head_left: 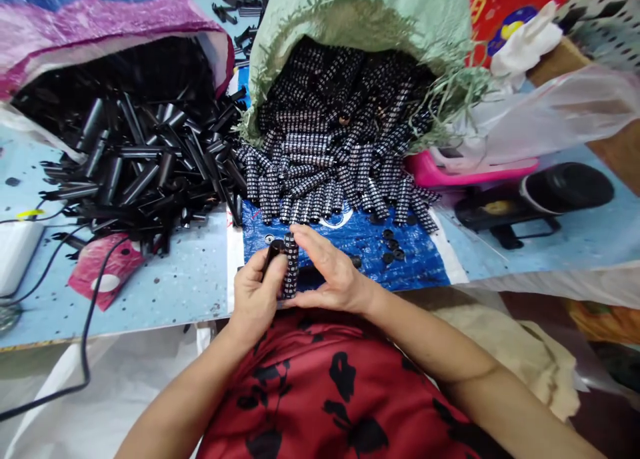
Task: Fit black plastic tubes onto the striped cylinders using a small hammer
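My left hand (257, 289) grips a smooth black plastic casing (273, 251) between thumb and fingers. Right beside it stands a black stack of number wheels (291, 265) printed with white characters, upright and close against the casing. My right hand (333, 272) pinches this stack at its top and bottom ends, fingertips above and thumb below. Just beyond my hands lies a heap of similar number-wheel stacks (307, 172), spilling from a pale green woven sack (265, 52). To the left, many black casings (145, 172) spill from a purple and white sack (125, 19).
A blue printed sheet (420, 262) covers part of the light blue table (200, 272), with several loose black rings (393, 245) on it. At right lie a black bottle (535, 195) and a pink-edged container (445, 169). A red pouch (106, 269) and black cable (87, 339) are at left.
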Tool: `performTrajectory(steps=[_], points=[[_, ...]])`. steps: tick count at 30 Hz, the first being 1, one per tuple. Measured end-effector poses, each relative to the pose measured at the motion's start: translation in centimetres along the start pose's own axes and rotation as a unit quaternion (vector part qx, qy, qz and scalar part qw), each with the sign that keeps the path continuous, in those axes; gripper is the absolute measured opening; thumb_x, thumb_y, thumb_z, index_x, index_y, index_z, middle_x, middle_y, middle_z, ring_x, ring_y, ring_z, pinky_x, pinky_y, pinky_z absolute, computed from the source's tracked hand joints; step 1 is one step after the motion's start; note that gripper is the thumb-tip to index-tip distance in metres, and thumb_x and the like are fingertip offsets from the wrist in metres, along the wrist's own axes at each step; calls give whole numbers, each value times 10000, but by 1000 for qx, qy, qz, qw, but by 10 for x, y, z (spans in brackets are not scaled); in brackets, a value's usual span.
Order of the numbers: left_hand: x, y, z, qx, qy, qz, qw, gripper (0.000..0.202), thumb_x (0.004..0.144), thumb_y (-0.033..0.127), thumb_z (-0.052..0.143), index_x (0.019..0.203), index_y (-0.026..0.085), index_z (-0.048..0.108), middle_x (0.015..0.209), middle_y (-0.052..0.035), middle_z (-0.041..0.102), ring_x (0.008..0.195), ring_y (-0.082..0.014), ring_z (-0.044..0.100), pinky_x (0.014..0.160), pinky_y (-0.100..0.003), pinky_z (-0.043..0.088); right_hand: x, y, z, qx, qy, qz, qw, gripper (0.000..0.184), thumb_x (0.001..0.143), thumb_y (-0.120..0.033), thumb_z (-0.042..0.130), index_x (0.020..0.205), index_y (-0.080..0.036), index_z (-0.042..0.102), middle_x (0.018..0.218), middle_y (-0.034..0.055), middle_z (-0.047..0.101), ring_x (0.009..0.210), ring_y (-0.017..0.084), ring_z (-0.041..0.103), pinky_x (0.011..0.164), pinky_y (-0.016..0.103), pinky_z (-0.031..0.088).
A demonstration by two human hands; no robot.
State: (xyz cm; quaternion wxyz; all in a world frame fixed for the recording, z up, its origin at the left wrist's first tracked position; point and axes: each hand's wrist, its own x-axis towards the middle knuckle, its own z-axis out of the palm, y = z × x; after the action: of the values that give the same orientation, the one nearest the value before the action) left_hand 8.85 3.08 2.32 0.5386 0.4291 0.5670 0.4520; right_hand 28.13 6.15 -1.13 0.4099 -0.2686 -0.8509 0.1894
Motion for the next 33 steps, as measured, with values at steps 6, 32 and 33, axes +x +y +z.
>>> performTrajectory(steps=[6,32,33], points=[[-3,1,8,17,38,45,998,486,961,647,593,1047,201,764,803,-33,658,725,-161,562,688,-271,487,3,-12,6,-48,61,-33,996,1113,840,-475,833,1686,-184,170,1572,230,484,1456,364,514,1164,539,516],[18,-27,-73,128,138,126,974,320,843,442,790,1034,190,741,940,-55,738,808,-175,673,806,-293,540,-21,-8,10,-220,-63,112,967,190,1064,-257,509,1091,-151,665,945,102,698,863,208,629,766,345,501],[21,-29,-78,190,122,139,964,287,858,424,770,1032,196,753,944,-56,736,828,-184,663,826,-301,521,-20,-7,7,-222,-40,120,967,202,1069,-243,484,1124,-143,651,938,104,690,854,207,627,759,338,505]])
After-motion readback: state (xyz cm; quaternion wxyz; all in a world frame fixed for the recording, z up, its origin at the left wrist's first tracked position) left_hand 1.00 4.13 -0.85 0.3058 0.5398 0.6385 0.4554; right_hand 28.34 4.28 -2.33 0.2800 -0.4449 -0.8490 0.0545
